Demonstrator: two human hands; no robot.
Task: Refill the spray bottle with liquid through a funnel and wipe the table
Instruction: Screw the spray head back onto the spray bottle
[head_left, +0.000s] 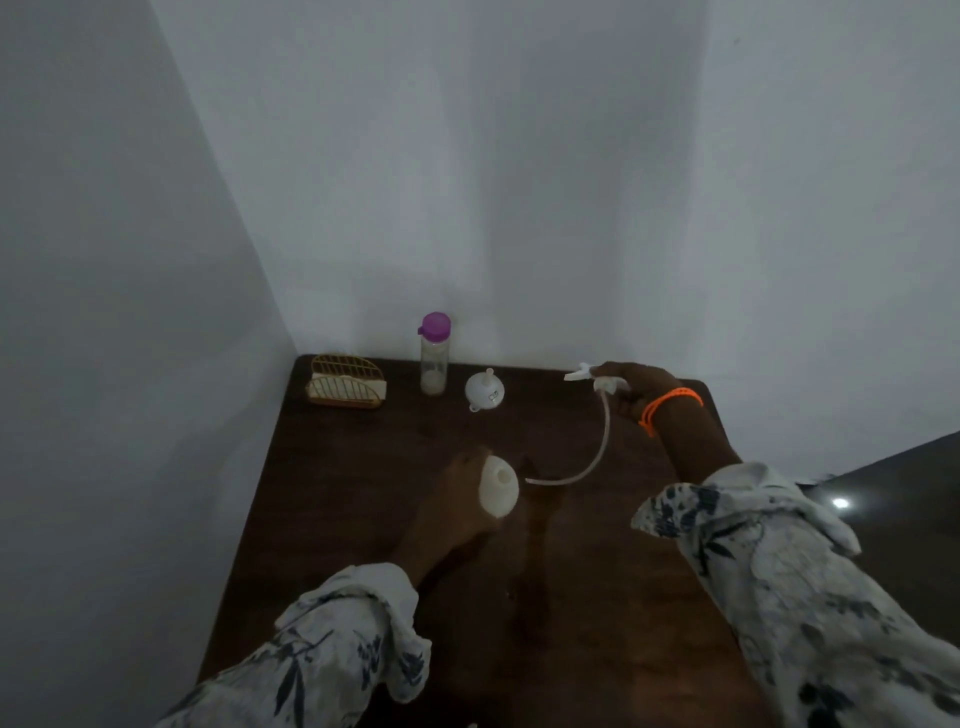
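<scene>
1. Bottle (500, 491), white and open at the neck, is held in the left hand (457, 512) above the middle of the table (597, 597); the fingers are curled round its body, and its lower part is hidden behind the hand.
2. Dim light and blur make the bottle's outline soft, and it cannot be told whether any liquid is inside.
3. The spray head (592, 378) is gripped by the right hand (641, 392) near the far right of the table; its trigger part is covered by the curled fingers, and only the nozzle tip shows at the left.
4. A dip tube (597, 447) hangs from the spray head and curves down and left, its free end close to the bottle's neck but apart from it.
5. An orange band (670, 408) is worn on the right wrist; both forearms are covered by patterned sleeves, cut off at the lower edge.
6. A white funnel (484, 389) lies at the back of the table, between the 2 hands' positions and well apart from both.
7. A clear bottle with a purple cap (434, 353) stands upright just left of the funnel, near the wall (467, 156).
8. A wire rack (346, 382) sits in the far left corner.
9. The table is set into a corner, with walls along its left and far edges; open table surface lies in front of the bottle, toward the person.
</scene>
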